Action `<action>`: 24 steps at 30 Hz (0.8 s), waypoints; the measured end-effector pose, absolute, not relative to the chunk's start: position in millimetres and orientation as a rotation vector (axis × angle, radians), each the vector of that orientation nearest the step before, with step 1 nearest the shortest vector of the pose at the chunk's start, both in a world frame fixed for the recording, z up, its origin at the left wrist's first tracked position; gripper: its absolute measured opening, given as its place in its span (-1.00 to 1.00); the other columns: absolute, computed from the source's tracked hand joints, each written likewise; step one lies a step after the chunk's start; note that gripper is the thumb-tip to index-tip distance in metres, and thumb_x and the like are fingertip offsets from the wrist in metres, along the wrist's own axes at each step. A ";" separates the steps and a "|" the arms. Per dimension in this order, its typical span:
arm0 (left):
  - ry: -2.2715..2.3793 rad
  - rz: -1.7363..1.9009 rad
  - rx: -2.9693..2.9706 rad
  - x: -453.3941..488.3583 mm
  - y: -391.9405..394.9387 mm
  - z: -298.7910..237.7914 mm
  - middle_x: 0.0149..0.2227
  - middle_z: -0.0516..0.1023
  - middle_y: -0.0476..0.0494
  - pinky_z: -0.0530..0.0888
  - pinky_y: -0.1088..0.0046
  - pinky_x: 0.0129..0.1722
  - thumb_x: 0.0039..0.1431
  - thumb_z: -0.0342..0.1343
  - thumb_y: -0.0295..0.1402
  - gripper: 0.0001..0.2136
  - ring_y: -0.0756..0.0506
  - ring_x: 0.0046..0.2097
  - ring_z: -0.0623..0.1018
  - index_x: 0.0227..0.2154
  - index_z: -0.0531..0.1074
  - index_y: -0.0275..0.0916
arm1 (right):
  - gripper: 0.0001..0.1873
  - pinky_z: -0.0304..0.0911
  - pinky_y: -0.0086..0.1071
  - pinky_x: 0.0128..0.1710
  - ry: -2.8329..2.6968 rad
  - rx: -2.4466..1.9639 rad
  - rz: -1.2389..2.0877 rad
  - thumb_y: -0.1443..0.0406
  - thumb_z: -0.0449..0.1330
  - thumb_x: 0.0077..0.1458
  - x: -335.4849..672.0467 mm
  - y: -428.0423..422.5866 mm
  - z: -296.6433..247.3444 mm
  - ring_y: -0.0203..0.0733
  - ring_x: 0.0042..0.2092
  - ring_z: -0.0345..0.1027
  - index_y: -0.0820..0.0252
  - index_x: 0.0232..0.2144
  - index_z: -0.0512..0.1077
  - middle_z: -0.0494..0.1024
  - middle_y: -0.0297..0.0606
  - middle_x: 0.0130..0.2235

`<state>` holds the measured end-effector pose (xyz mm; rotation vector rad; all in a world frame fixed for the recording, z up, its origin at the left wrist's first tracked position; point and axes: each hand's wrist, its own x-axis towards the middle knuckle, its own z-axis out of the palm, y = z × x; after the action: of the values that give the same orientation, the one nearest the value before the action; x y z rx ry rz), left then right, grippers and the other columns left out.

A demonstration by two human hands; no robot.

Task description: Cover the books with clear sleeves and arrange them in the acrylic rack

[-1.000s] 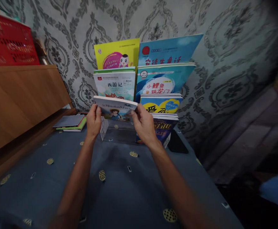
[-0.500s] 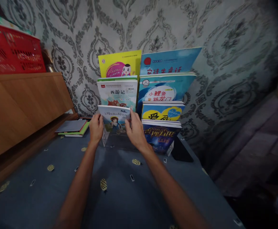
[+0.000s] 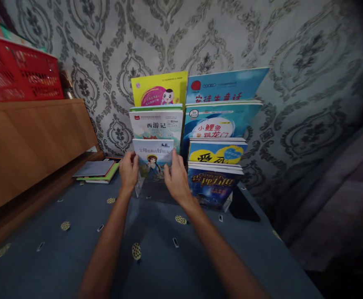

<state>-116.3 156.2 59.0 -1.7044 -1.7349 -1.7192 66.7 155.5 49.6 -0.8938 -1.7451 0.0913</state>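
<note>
Between my two hands stands a small picture-covered book [image 3: 152, 162] with a girl in a hat on its front. My left hand [image 3: 129, 171] is closed on its left edge, and my right hand [image 3: 177, 176] grips its right edge. The book is upright at the front left of a tiered book stand [image 3: 228, 200]. Just behind it rise a white-and-teal book [image 3: 156, 124] and a yellow book [image 3: 159, 89]. To the right of my right hand, several books stand in steps, with a dark blue book [image 3: 212, 187] in front.
A low stack of books [image 3: 97, 169] lies at the left beside a wooden cabinet [image 3: 38, 145], which bears a red basket [image 3: 22, 68]. A flat black object [image 3: 243, 203] lies right of the stand. Patterned wallpaper [image 3: 206, 45] rises behind; a patterned blue cloth [image 3: 156, 257] covers the surface.
The book in my hands has tilted slightly and sits a little lower against the book behind it. Both hands keep their hold, and the whole view has shifted slightly.
</note>
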 end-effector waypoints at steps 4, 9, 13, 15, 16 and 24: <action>-1.717 -1.770 -1.669 -117.2 160.7 62.1 -0.34 0.54 -0.09 0.36 0.40 -0.24 0.30 -0.03 -0.24 -0.81 -0.12 -0.28 0.49 -0.30 0.42 -0.20 | -0.33 0.21 0.09 0.25 -1.772 -0.890 0.118 0.26 -0.10 0.32 68.5 155.3 53.5 0.17 0.23 0.23 0.25 0.43 -0.03 0.31 0.13 0.18; -1.715 -1.735 -1.687 -117.6 163.4 63.5 -0.36 0.53 -0.07 0.36 0.40 -0.25 0.31 -0.01 -0.27 -0.83 -0.11 -0.31 0.48 -0.26 0.44 -0.20 | -0.35 0.25 0.11 0.20 -1.795 -0.904 0.157 0.24 -0.09 0.31 73.1 161.1 54.9 0.18 0.13 0.29 0.25 0.40 0.02 0.35 0.12 0.07; -1.694 -1.765 -1.691 -115.9 163.4 61.9 -0.30 0.52 -0.11 0.38 0.38 -0.20 0.30 0.01 -0.28 -0.86 -0.13 -0.24 0.50 -0.23 0.42 -0.21 | -0.36 0.24 0.12 0.21 -1.786 -0.893 0.153 0.24 -0.08 0.31 74.3 164.9 50.9 0.18 0.16 0.27 0.22 0.39 0.04 0.35 0.11 0.09; -1.681 -1.779 -1.693 -115.3 163.3 61.4 -0.28 0.51 -0.11 0.39 0.37 -0.18 0.28 0.04 -0.29 -0.86 -0.13 -0.23 0.50 -0.20 0.41 -0.21 | -0.38 0.20 0.11 0.25 -1.787 -0.889 0.152 0.25 -0.07 0.30 75.0 165.2 50.0 0.16 0.21 0.24 0.21 0.37 0.07 0.33 0.10 0.13; -1.676 -1.783 -1.696 -115.0 163.1 61.5 -0.28 0.50 -0.11 0.39 0.36 -0.17 0.28 0.05 -0.29 -0.86 -0.13 -0.23 0.50 -0.20 0.40 -0.21 | -0.40 0.19 0.11 0.27 -1.790 -0.890 0.154 0.25 -0.07 0.30 75.4 165.1 50.0 0.15 0.23 0.23 0.22 0.35 0.09 0.32 0.10 0.16; -1.684 -1.764 -1.685 -115.8 159.5 62.6 -0.26 0.51 -0.13 0.41 0.33 -0.14 0.30 0.05 -0.28 -0.85 -0.14 -0.21 0.50 -0.19 0.41 -0.22 | -0.42 0.17 0.11 0.29 -1.771 -0.894 0.173 0.29 -0.05 0.27 74.2 162.5 53.6 0.17 0.25 0.24 0.28 0.31 0.16 0.32 0.15 0.17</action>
<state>-115.8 159.5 62.6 -1.6855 -1.6844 -1.7636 74.2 162.5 53.6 -0.8942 -1.7714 0.1728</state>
